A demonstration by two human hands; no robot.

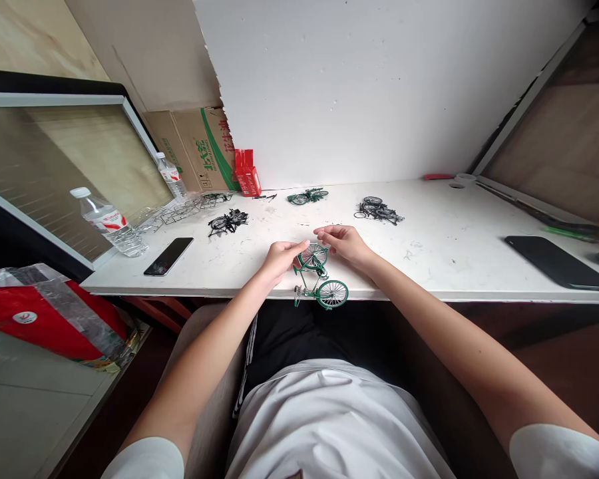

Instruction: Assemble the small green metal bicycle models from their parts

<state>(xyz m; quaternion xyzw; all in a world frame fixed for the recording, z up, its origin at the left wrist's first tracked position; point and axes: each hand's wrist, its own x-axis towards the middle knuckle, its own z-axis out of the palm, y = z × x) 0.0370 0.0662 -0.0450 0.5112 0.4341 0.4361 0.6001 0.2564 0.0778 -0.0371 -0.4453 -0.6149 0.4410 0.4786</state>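
Left hand: left hand [282, 258] closed in a pinch, thumb and fingertips on the left rim of the far wheel of a small green metal model bicycle [319, 278].
Right hand: right hand [345, 243] half curled, fingertips at the same wheel's upper right (touching or just clear, cannot tell).
Bicycle: between both hands, at the near edge of the white table [429, 273]; its near wheel hangs past the edge, over the lap.
Long axis: runs from the hands back toward the body, tilted slightly right.
Nearer hand: both meet the far wheel; only the left shows a sure hold.
Beyond left hand: black model bicycle [228, 221].
Beyond right hand: dark grey model bicycle [379, 209].
Left of left hand: black phone [168, 256], clear plastic water bottle [110, 229].
Writing: brown cardboard box [199, 150] carries green characters, too small to read; bottle label red and white, unreadable.
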